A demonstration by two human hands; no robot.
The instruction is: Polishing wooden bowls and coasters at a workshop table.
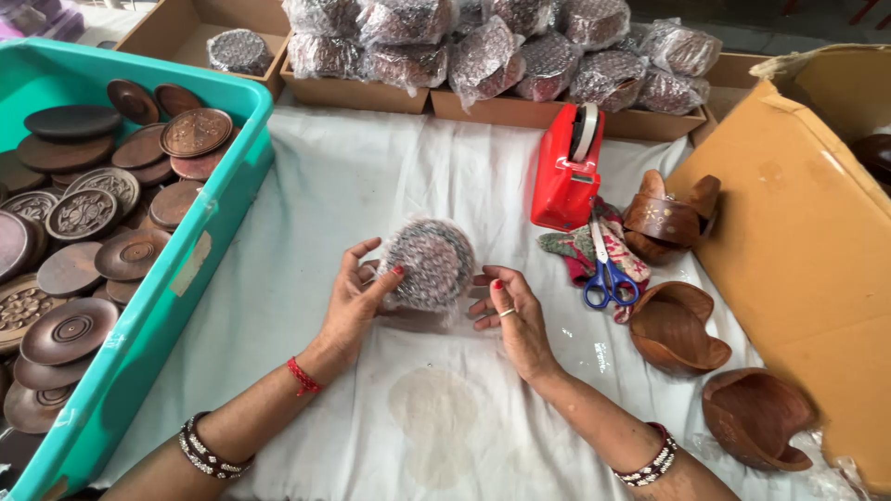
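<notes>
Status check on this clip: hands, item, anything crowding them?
Left hand and right hand both grip a bubble-wrapped round bundle above the white cloth. Scissors lie right, clear of both.

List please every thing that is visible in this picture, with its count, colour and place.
bubble-wrapped disc: one, dark under clear wrap, centre, held in both hands
wooden plates: many, brown, some carved, inside the crate
crate: one, teal, left
wrapped bundles: many, dark in clear wrap, in cardboard trays at the top
tape dispenser: one, red, right of centre
scissors: one pair, blue handles, on a patterned cloth
wooden bowls: several, brown, right side of the cloth
cardboard box: one, tan, far right
white cloth: one, covers the table
left hand: left side of the disc
right hand: right side of the disc
</notes>
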